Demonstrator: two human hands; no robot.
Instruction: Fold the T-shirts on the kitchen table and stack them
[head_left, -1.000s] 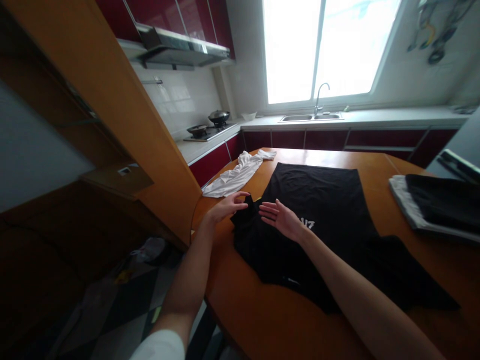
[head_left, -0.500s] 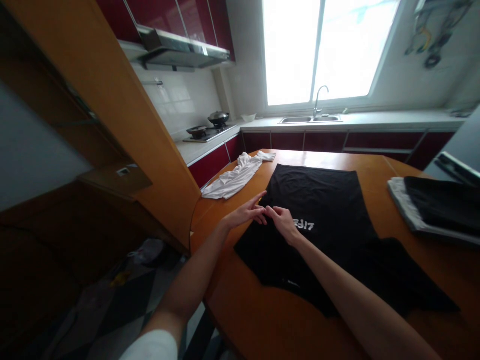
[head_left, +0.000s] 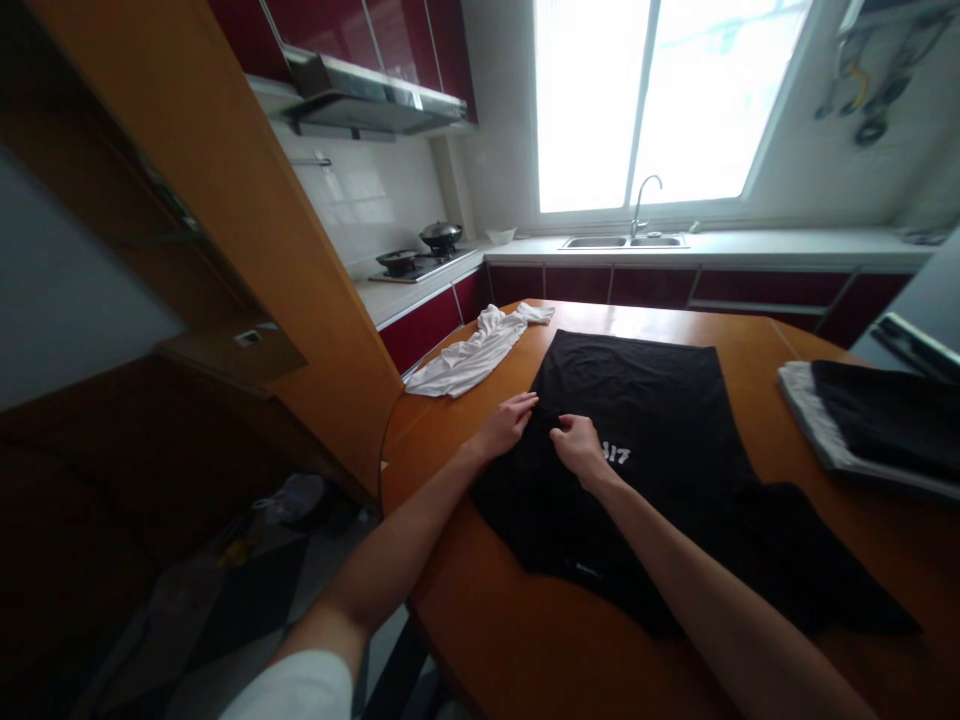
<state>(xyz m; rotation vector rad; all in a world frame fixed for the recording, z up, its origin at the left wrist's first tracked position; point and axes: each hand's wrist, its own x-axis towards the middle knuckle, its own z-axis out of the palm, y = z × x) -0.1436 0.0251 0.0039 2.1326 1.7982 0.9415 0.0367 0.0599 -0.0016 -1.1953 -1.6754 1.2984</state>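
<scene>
A black T-shirt with white print lies spread on the wooden table. My left hand rests flat on the shirt's left edge, fingers pointing toward the window. My right hand sits just beside it on the cloth, fingers curled and pinching the fabric next to the white print. The two hands are a few centimetres apart.
A crumpled white garment lies at the table's far left. A folded stack of dark and white clothes sits at the right edge. Behind are the sink, the stove with pans and a wooden partition on the left.
The folded-over left sleeve has been laid flat into the shirt. Both hands moved from open above the cloth down onto it, and my right hand's fingers curled closed on the fabric.
</scene>
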